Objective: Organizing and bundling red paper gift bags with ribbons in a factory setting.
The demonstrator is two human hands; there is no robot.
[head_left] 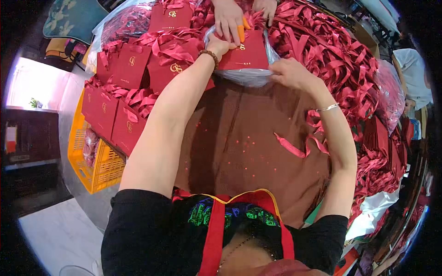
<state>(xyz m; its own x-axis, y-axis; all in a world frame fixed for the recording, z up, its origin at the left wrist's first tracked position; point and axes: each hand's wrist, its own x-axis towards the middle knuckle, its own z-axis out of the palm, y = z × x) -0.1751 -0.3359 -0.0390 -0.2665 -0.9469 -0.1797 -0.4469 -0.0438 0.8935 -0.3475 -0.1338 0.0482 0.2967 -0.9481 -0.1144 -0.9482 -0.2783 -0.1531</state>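
A clear plastic bag (252,79) surrounds a red paper gift bag (244,55) with gold print at the far middle of the table. My left hand (219,48) is closed at the left side of the plastic bag, with a digit lying over the gift bag; its other fingers are partly hidden. At the near right corner, my right hand (291,73) pinches the plastic bag's edge. Another person's hand (228,22), with orange finger covers, presses on the gift bag from the far side. That person's other hand (265,7) is at the far right of it.
Red gift bags with ribbon handles (131,64) stand in stacks on the left, above an orange crate (108,168). A large heap of red ribbons (322,50) fills the right. Brown cloth (216,142) covers the table, with small red bits and a loose ribbon (294,149) on it.
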